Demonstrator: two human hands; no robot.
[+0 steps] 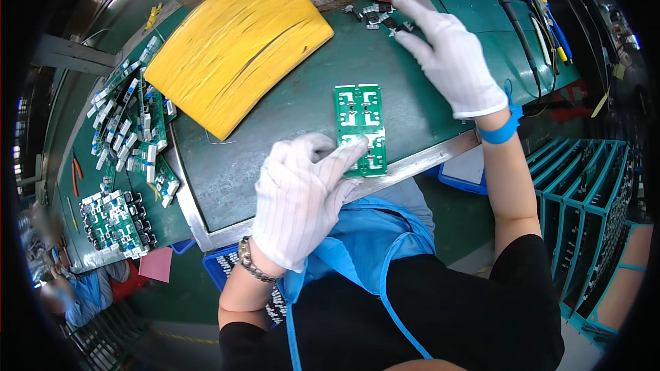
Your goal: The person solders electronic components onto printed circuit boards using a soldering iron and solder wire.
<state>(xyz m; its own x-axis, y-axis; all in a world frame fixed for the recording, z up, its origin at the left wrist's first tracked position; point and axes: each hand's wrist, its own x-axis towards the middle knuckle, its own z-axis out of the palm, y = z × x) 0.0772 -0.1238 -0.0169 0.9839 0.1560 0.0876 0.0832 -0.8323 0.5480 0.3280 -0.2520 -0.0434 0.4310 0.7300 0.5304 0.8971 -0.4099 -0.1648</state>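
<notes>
A green circuit board [359, 122] with silvery pads lies upright in view near the table's front edge. My left hand [295, 196], in a white striped glove, grips its lower left part, with the index finger laid over its face. My right hand [459, 62], gloved alike and with a blue band on the wrist, hovers over the table at the far right. Its thumb and index finger are apart, with nothing visible between them. Close to those fingertips lies a small pile of black components with metal tabs [373, 19].
A yellow block [237, 45] takes up the table's far left. Beyond it are heaped boards with white connectors [130, 124] and stacked green boards [113, 223]. A soldering iron [517, 31] lies at the right; a teal rack [581, 199] stands below. Another person [89, 292] is at lower left.
</notes>
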